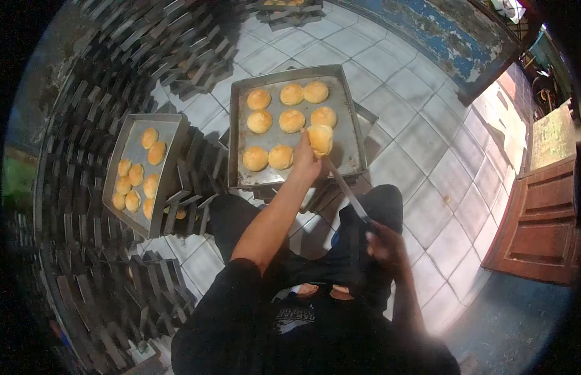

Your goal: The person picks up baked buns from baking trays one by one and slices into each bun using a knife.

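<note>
Got my left fingers point(306, 142) wrapped around a bun point(321, 141) mid-frame, above the big metal tray point(338, 94) with more buns on it. Right fingers point(383, 244), kinda blurry right of bottom center, are closed on a long knife point(348, 195); can't tell if its tip touches the bun.

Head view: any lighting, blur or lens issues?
Head view: fisheye bend, floor tiles bowing towards black corners; head view: bright, washed-out patches on the sunlit floor near the wooden door, deep shade at far left; head view: right hand smeared, probably motion blur, while the left hand and its bun look sharper.
</note>
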